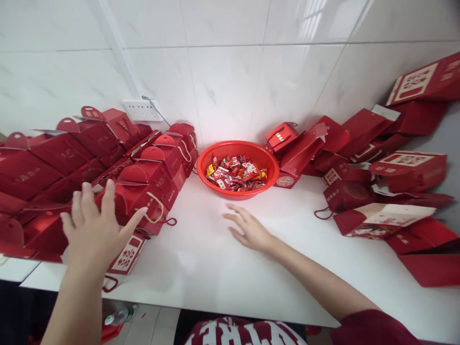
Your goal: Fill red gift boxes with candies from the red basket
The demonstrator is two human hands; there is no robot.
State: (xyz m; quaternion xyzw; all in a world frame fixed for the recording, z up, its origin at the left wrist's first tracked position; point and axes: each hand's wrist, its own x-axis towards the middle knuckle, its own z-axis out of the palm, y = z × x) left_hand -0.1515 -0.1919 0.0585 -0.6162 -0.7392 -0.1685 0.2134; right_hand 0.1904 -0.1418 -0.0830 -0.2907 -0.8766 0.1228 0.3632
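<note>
My left hand is raised with fingers spread, just in front of a closed red gift box with a rope handle at the near edge of a pile of assembled red boxes. It holds nothing. My right hand hovers open, palm down, over the white table, a little short of a red plastic basin filled with wrapped candies. Nothing is in its fingers.
A heap of flat and half-folded red boxes covers the table's right side. A flat red box with a white emblem lies near the left front edge. A wall socket sits on the tiled wall. A bottle lies on the floor below.
</note>
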